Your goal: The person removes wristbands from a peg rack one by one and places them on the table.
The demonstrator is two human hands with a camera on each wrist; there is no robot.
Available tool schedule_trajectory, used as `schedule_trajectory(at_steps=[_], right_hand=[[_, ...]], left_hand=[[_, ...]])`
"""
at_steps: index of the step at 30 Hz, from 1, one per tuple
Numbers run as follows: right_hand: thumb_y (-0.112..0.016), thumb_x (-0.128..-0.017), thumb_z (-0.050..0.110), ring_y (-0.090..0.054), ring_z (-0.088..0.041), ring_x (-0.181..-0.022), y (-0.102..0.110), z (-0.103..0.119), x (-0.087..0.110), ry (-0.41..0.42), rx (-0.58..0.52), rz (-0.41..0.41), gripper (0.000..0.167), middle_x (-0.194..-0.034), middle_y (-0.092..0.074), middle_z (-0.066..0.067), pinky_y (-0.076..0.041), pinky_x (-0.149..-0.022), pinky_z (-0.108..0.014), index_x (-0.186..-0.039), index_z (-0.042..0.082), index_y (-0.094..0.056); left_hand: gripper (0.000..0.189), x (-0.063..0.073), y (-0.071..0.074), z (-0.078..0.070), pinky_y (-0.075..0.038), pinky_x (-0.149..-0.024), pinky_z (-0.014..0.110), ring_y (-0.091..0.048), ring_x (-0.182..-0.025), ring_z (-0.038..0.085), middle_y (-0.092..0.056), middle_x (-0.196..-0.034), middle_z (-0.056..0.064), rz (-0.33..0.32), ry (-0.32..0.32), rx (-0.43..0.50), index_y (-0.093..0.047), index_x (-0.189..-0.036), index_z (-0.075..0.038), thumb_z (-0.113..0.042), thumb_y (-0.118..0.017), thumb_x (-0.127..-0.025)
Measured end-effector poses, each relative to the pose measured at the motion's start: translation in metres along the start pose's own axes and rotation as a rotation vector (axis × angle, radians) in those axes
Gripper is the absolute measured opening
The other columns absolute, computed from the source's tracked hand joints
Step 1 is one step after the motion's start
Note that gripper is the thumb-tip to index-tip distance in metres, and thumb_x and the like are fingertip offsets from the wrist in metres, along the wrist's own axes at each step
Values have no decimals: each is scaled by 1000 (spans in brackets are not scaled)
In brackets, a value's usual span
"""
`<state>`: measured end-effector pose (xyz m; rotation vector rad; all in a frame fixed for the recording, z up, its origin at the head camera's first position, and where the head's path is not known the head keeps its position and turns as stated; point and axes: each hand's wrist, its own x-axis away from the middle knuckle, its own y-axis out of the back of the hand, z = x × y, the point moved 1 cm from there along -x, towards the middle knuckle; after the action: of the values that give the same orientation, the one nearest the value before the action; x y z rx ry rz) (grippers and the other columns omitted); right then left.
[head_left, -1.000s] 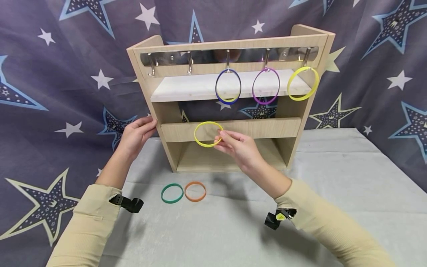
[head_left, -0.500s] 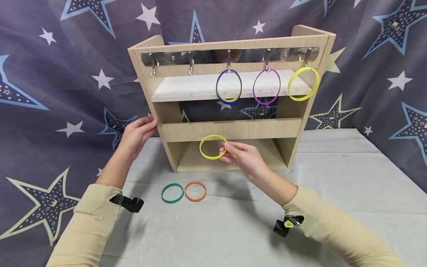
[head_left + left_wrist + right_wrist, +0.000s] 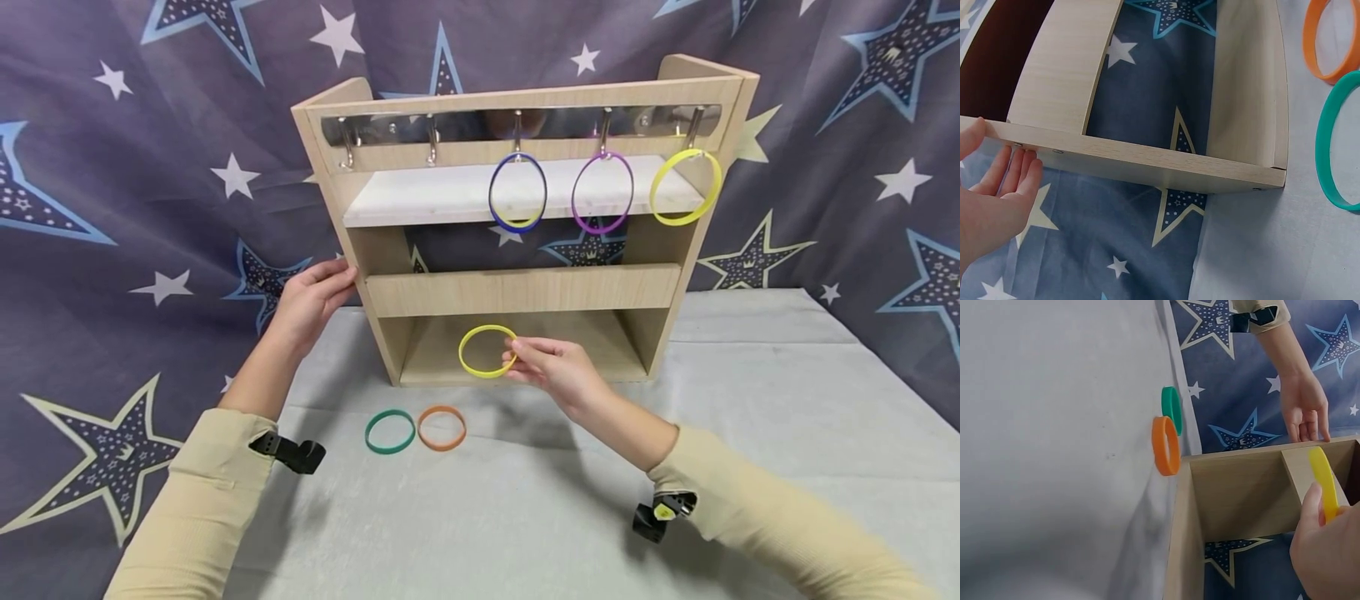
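Observation:
My right hand (image 3: 558, 371) pinches a thin yellow wristband (image 3: 487, 374) between thumb and fingers, low in front of the wooden hook shelf (image 3: 525, 292). In the right wrist view the yellow wristband (image 3: 1322, 478) stands edge-on above the thumb. My left hand (image 3: 311, 304) holds the shelf's left side panel; in the left wrist view the thumb lies at its front edge and the fingers (image 3: 1025, 175) against its outer face. A green wristband (image 3: 388, 451) and an orange wristband (image 3: 442, 447) lie side by side on the table before the shelf.
From the metal hook strip (image 3: 468, 127) hang a blue wristband (image 3: 492, 192) with yellow at its lower inside, a purple wristband (image 3: 574, 192) and a yellow wristband (image 3: 675, 221) at the far right. The two left hooks (image 3: 432, 142) are bare. Star-patterned cloth (image 3: 165, 333) stands behind.
My right hand has moved down and slightly right with the yellow wristband, from the shelf's middle board to its lower opening. The left hand stays at the side panel.

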<state>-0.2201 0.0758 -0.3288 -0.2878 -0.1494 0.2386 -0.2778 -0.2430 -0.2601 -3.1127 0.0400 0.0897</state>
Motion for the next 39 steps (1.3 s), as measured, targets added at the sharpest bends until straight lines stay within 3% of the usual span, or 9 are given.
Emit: schedule_trajectory(at_steps=[10,19,27,32,38,39], right_hand=[[-55,-97,6,-68,-7,-78,10,-10,0,-22,33,17,45,-81,-70,3,-60,-83,-24,-133,-18,-43],[-55,-96,3,-69,-10,-77,21,-30,0,-98,77,21,41,-82,-71,-2,-61,-82,-27,-130,-17,-46],[-57,-95,2,-69,-11,-75,27,-39,-6,-139,105,80,43,-81,-70,-3,-62,-78,-26,-131,-18,-45],[-57,-95,2,-69,-10,-73,31,-41,-9,-175,182,130,44,-84,-72,-6,-62,-79,-28,-131,-19,-45],[-58,-95,5,-68,-11,-72,33,-45,-12,-255,279,137,39,-94,-73,-15,-62,-77,-28,-128,-14,-52],[-58,-95,5,-68,-11,-73,33,-47,-13,-270,286,139,38,-95,-72,-16,-62,-77,-28,-128,-14,-53]], left_hand=[[68,-2,1,6,-28,-121,35,-57,-104,0,-51,-112,-6,3,1,20,-32,-145,7,-21,-65,-93],[69,-2,2,11,-28,-121,34,-59,-102,-2,-52,-114,-7,14,21,22,-32,-146,6,-22,-65,-92],[68,-3,0,10,-28,-121,34,-58,-105,0,-50,-122,-3,6,11,41,-32,-146,6,-21,-65,-92],[68,-3,0,8,-27,-121,34,-57,-105,0,-47,-129,1,8,-4,51,-32,-146,6,-20,-65,-93],[68,-4,1,6,-26,-121,35,-58,-104,0,-50,-122,-2,8,-12,73,-32,-144,8,-20,-66,-92],[63,-4,1,6,-27,-121,34,-58,-104,0,-50,-121,-2,7,-11,81,-37,-142,6,-19,-66,-91]])
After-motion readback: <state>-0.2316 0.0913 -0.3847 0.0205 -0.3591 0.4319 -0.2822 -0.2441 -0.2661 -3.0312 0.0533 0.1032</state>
